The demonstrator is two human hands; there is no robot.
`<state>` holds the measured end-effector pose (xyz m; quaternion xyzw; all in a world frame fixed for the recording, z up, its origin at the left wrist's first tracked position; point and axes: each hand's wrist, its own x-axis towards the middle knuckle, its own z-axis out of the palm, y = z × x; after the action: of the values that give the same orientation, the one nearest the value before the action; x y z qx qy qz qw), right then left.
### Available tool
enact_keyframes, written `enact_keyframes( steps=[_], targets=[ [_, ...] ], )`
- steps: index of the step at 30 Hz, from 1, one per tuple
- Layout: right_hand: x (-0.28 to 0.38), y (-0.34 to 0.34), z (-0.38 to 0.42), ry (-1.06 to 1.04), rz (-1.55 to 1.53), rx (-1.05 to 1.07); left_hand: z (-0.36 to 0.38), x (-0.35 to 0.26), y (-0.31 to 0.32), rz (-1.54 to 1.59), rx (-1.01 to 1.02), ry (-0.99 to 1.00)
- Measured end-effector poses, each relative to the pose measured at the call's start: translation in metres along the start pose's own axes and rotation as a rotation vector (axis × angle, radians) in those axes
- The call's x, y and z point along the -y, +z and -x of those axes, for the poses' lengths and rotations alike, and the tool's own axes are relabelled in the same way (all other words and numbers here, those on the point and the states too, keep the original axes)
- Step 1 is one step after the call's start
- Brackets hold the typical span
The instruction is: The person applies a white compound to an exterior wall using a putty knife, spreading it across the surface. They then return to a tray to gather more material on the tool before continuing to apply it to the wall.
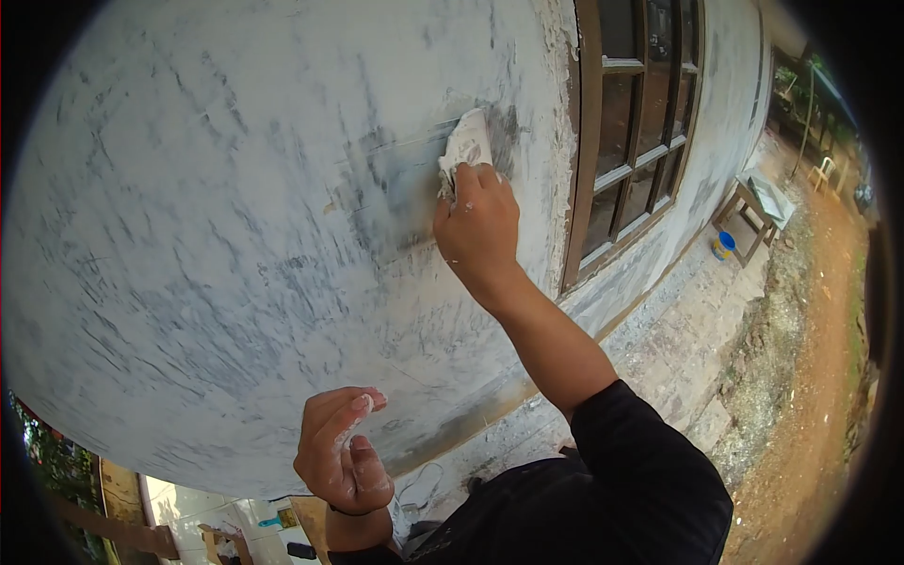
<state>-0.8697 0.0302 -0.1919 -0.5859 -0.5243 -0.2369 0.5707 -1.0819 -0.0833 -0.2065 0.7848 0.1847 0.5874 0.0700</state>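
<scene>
My right hand (478, 224) is closed round a putty knife (468, 141) coated in white paste, its blade pressed against the wall (235, 235). The grip end is hidden inside my fingers. Around the blade, the wall carries a fresh damp-looking grey-white patch (405, 188) with dark streaks. My left hand (342, 452) hangs lower, apart from the wall, with bent fingers and a gap between thumb and forefinger. White paste smears its fingertips, and nothing shows in it.
Right of the knife is a brown-framed window (636, 122) with rough plaster along its edge. Farther off, a wooden stand (744, 226) and a blue bucket (723, 246) stand near the wall's foot. A dirt path (810, 377) runs along the right.
</scene>
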Motion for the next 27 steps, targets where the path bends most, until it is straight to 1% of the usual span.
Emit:
enact_keyframes(
  steps=[1, 3, 4, 6, 8, 9, 11, 12, 14, 15, 16, 17, 18, 19, 22, 23, 24, 26, 27],
  targets=[
    [0.02, 0.005, 0.007, -0.031, -0.03, 0.014, 0.003, 0.005, -0.005, -0.005, 0.012, 0.032],
    [0.057, 0.015, 0.024, -0.2, -0.117, -0.002, 0.004, 0.011, -0.012, -0.006, 0.001, 0.033],
    [0.074, 0.017, 0.033, -0.234, -0.152, 0.045, 0.004, 0.011, -0.014, -0.014, -0.008, 0.039],
    [0.098, 0.017, 0.046, -0.327, -0.185, 0.028, 0.005, 0.01, -0.016, -0.01, -0.02, 0.041],
    [0.101, 0.003, 0.044, -0.295, -0.362, 0.017, 0.002, 0.006, -0.015, -0.008, -0.031, 0.051],
    [0.097, -0.007, 0.04, -0.293, -0.359, 0.011, 0.0, 0.003, -0.013, -0.001, -0.059, 0.03],
    [0.079, -0.028, 0.03, -0.139, -0.593, 0.158, -0.004, 0.0, -0.007, 0.007, -0.089, 0.013],
    [0.066, -0.029, 0.026, -0.135, -0.592, 0.154, -0.006, -0.001, -0.004, 0.01, -0.083, 0.002],
    [0.03, -0.017, 0.016, -0.063, -0.675, 0.224, -0.008, -0.001, 0.003, 0.013, -0.072, -0.008],
    [0.013, -0.013, 0.01, -0.059, -0.676, 0.219, -0.008, 0.003, 0.006, 0.023, -0.027, 0.041],
    [-0.003, -0.01, 0.004, 0.019, -0.684, 0.21, -0.009, 0.005, 0.01, 0.033, 0.018, 0.09],
    [-0.019, -0.007, -0.002, 0.094, -0.692, 0.201, -0.013, 0.001, 0.018, 0.032, 0.02, 0.093],
    [-0.034, -0.007, -0.005, 0.093, -0.694, 0.199, -0.017, -0.004, 0.026, 0.029, 0.0, 0.043],
    [-0.047, -0.007, -0.006, 0.089, -0.613, 0.151, -0.02, -0.008, 0.034, 0.024, -0.02, -0.009],
    [-0.096, -0.009, -0.01, 0.054, -0.435, -0.017, -0.025, -0.013, 0.053, 0.041, 0.012, -0.032],
    [-0.112, -0.012, -0.012, 0.076, -0.415, -0.041, -0.026, -0.011, 0.058, 0.037, 0.012, -0.031],
    [-0.128, -0.016, -0.016, 0.024, -0.347, -0.153, -0.025, -0.007, 0.062, 0.058, 0.045, 0.005],
    [-0.151, -0.032, -0.024, 0.108, -0.262, -0.118, -0.026, -0.007, 0.069, 0.081, 0.083, 0.035],
    [-0.157, -0.041, -0.025, 0.111, -0.259, -0.115, -0.028, -0.009, 0.073, 0.086, 0.1, 0.04]
  ],
)
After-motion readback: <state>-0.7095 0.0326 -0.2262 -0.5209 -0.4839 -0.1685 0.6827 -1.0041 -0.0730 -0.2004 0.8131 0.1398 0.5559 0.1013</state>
